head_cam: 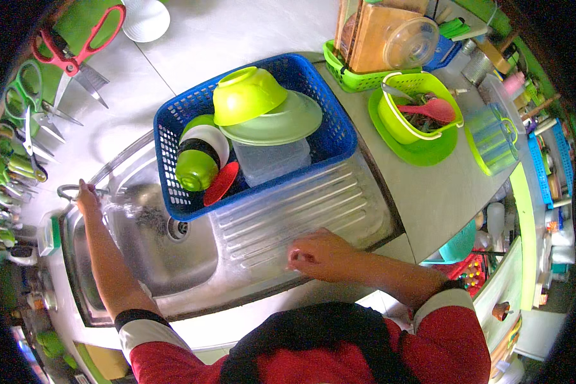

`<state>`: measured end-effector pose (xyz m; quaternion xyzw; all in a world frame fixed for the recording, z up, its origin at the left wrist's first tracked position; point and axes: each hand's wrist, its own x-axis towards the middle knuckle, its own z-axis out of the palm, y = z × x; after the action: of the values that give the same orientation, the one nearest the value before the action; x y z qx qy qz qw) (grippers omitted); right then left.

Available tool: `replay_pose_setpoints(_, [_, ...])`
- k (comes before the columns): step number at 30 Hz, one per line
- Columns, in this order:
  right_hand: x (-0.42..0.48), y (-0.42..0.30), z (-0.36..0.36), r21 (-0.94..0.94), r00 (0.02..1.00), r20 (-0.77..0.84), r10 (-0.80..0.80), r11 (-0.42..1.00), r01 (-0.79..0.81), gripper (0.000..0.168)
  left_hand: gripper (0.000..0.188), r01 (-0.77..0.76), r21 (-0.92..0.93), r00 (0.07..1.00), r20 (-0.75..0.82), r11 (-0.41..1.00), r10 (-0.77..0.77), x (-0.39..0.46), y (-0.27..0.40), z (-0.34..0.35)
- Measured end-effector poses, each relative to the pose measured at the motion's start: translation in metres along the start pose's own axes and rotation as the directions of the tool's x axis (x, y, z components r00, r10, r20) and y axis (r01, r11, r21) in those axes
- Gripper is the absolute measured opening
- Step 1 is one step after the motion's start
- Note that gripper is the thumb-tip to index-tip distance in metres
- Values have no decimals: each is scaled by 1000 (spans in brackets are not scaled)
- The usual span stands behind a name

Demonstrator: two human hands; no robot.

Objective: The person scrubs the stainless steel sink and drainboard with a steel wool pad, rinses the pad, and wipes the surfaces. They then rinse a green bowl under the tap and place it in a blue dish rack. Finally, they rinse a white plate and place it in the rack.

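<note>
My left hand [87, 198] is at the metal faucet [67, 192] on the sink's left side, with its fingers around it. A blurred, bright streak like running water crosses the steel sink basin [187, 269] beside that hand. Over the ribbed drainboard [288, 216], my right hand [324, 254] is loosely closed, and no object shows in it. Beyond both hands, a blue plastic basket [273, 185] straddles basin and drainboard. It holds a lime-green bowl [247, 93], a pale green plate [288, 120], a clear plastic container [273, 161], stacked cups or bowls [197, 165] and a red dish [222, 185].
Scissors [72, 65] and other utensils hang along the left wall. A sponge holder [50, 235] stands left of the sink. On the right counter are a green caddy [403, 115] with a red spoon [432, 111], a clear pitcher [492, 139] and wooden cutting boards [369, 38] in a rack.
</note>
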<state>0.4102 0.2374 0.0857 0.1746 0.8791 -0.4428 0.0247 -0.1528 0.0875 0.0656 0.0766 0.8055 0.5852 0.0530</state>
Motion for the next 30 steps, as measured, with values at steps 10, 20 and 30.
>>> replay_pose_setpoints(10, [-34, 32, -17, 164, 933, -335, -129, 968, 192, 23, 39, -216, 593, 829, 531, 775, -175, -152, -5, -4])
replay_pose_setpoints(20, [-12, 17, -16, 2, 874, -145, -464, 883, 469, 25, 54, -533, 687, 713, 679, 494, -175, -248, -45, -36])
replay_pose_setpoints(30, [-1, 15, -17, 43, 847, -78, -526, 847, 530, 24, 55, -448, 710, 750, 629, 543, -205, -281, -45, -33])
